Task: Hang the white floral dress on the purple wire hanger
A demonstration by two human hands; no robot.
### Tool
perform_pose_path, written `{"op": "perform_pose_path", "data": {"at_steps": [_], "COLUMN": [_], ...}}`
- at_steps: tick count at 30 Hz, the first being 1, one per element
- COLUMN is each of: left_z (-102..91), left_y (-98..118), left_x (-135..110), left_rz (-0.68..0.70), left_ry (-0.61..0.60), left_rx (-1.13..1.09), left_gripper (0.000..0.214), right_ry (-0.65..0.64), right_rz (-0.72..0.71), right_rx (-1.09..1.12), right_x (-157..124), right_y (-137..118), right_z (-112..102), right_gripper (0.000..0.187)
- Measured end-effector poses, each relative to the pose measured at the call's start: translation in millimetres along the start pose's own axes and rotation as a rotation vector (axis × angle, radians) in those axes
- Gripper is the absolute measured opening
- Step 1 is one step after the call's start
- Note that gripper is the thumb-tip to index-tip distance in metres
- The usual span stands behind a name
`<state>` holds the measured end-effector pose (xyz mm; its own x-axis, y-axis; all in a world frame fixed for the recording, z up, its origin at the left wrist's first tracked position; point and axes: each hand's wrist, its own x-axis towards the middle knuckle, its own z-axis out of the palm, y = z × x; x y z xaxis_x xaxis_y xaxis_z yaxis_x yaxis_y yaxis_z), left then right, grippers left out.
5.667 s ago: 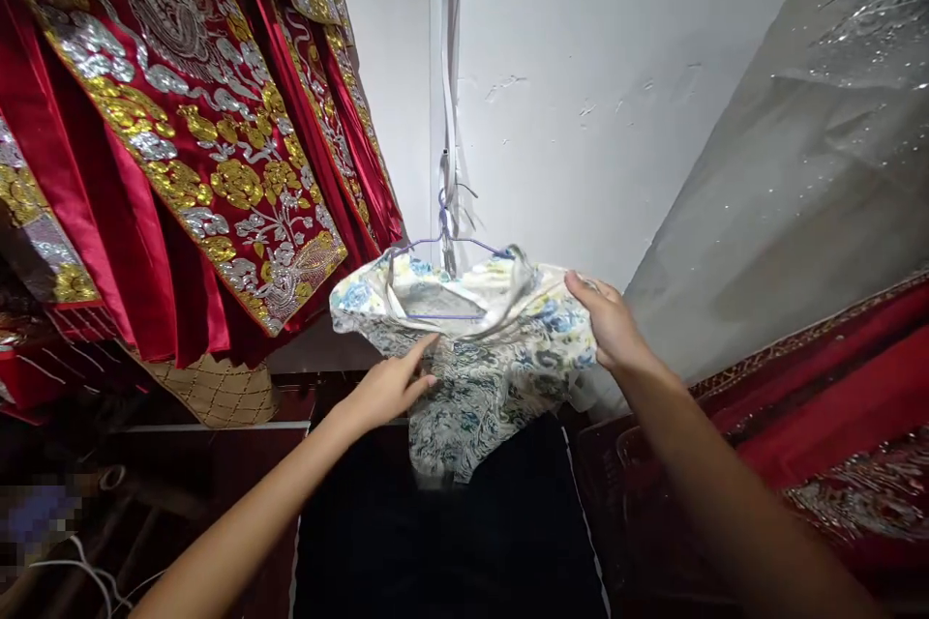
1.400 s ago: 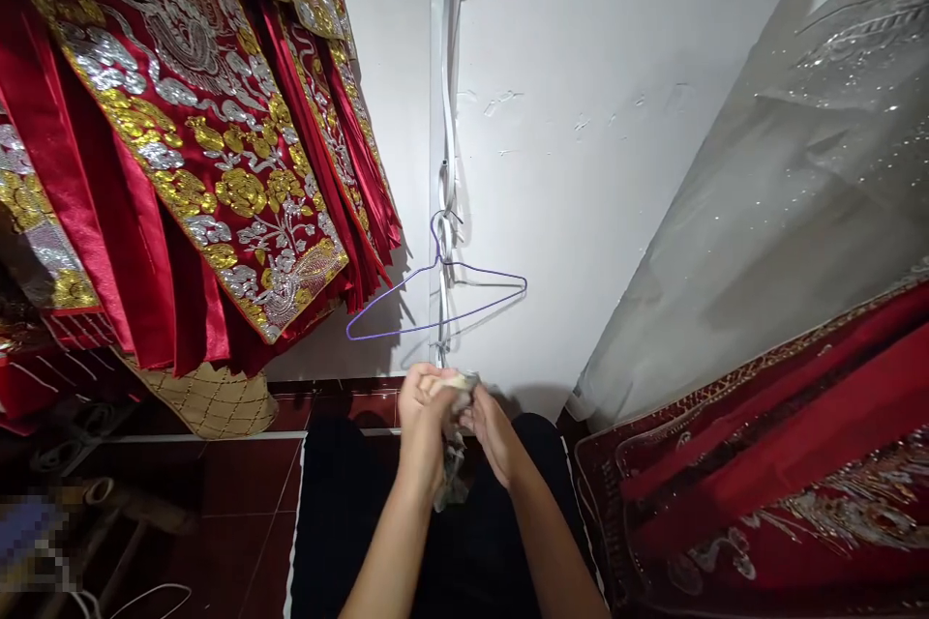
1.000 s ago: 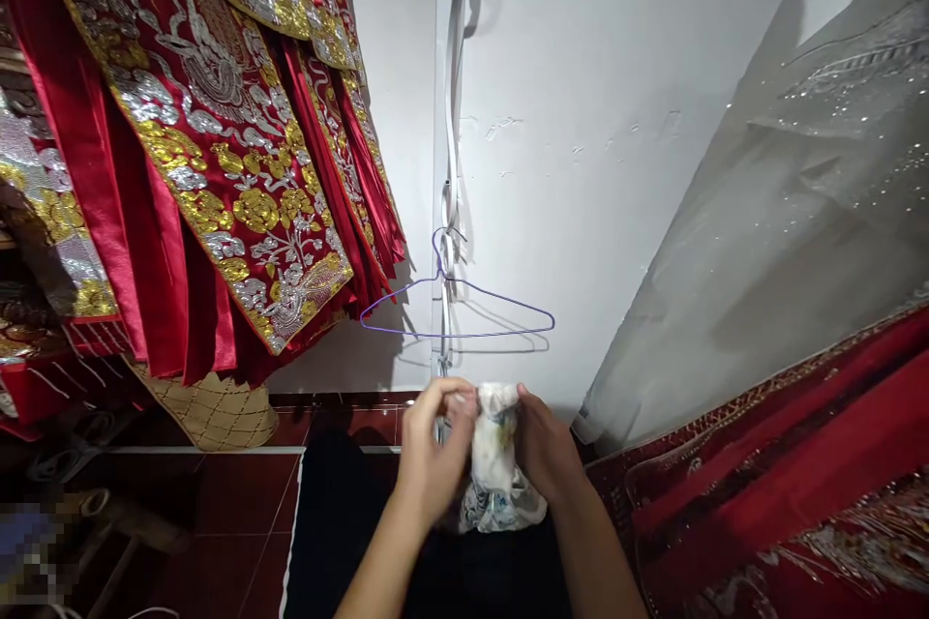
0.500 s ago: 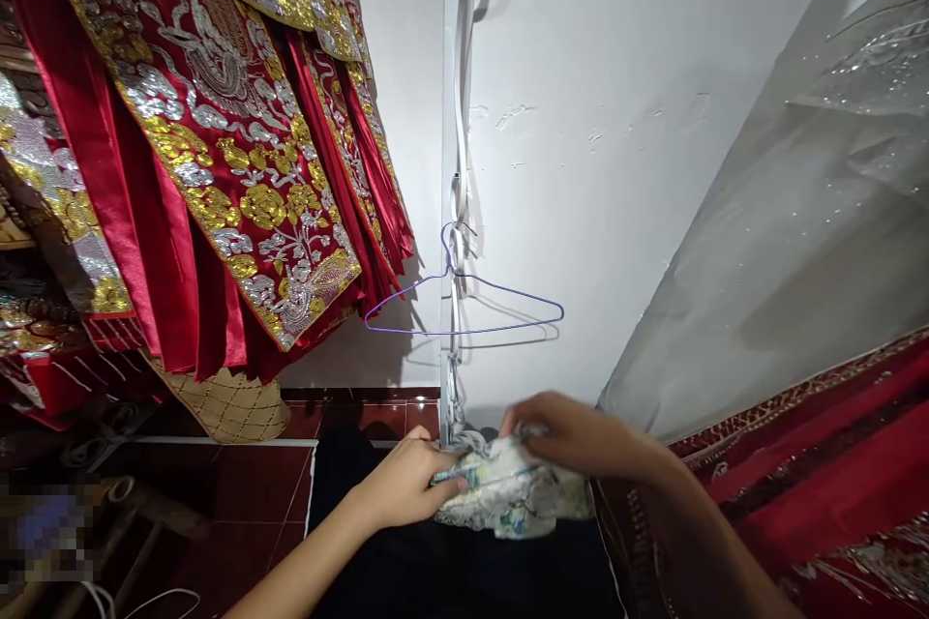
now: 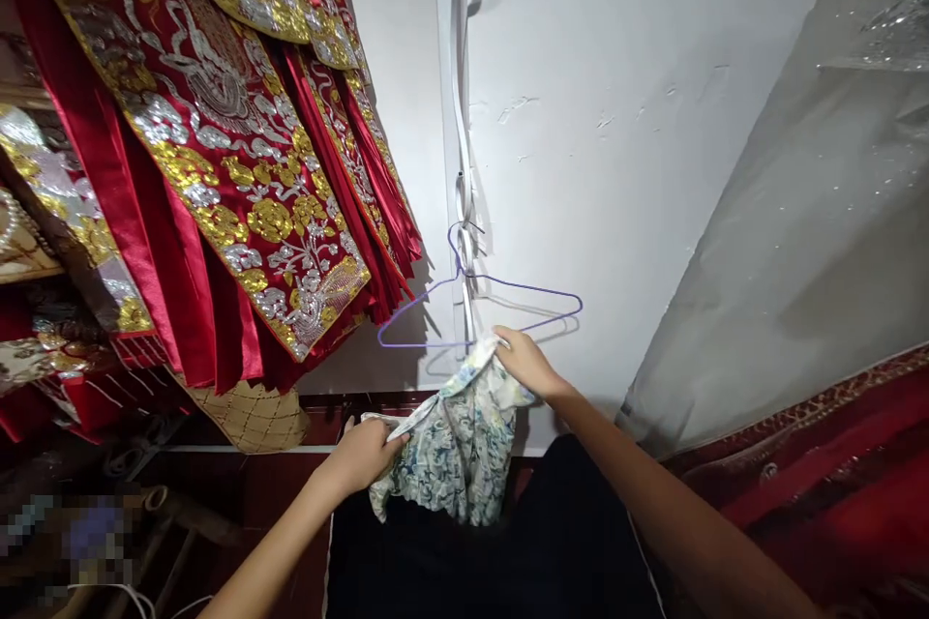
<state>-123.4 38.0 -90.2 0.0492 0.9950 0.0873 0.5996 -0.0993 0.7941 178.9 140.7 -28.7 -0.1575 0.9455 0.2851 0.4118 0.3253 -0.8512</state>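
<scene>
- The floral garment (image 5: 454, 450) is hanging at 6 o'clock of the view, its pale upper edge slanting up toward 1 o'clock between the two hands.
- The left hand (image 5: 361, 457), at the garment's 9 o'clock, is gripping that edge, thumb lying in front; its other fingers are partly hiding behind cloth.
- The right hand (image 5: 528, 363), at 1 o'clock, is pinching the edge's higher end, fabric draping below its fingers.
- The purple hanger (image 5: 523, 286) is hanging at the garment's 12 o'clock; cloth is overlapping its lower bar, contact being unclear.
- A red embroidered costume (image 5: 268, 213) is hanging at 10 o'clock.
</scene>
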Motion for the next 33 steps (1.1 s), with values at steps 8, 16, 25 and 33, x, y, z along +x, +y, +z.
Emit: {"op": "perform_pose_path", "data": {"at_steps": [8,16,25,33], "left_z": [-62.1,-28.3,-57.5,-57.9], "left_y": [52,115,118,109], "left_x": [50,84,88,100], "left_rz": [0.326,0.496,0.634,0.348], "left_ry": [0.153,0.094,0.142,0.469], "left_rx": [0.129,-0.097,0.312,0.228], "left_gripper": [0.011,0.035,0.026,0.035], "right_ry": [-0.054,-0.135,0.184,-0.121], "right_rz": [-0.077,-0.093,-0.082,0.193], "right_rx": [-0.065,-0.060,-0.098,0.511], "right_x": [-25,-46,-18,7], "right_y": [16,-11,-4,-37], "right_z": [-36,-51,-153,-142], "right_gripper": [0.018,0.016,0.043,0.023]}}
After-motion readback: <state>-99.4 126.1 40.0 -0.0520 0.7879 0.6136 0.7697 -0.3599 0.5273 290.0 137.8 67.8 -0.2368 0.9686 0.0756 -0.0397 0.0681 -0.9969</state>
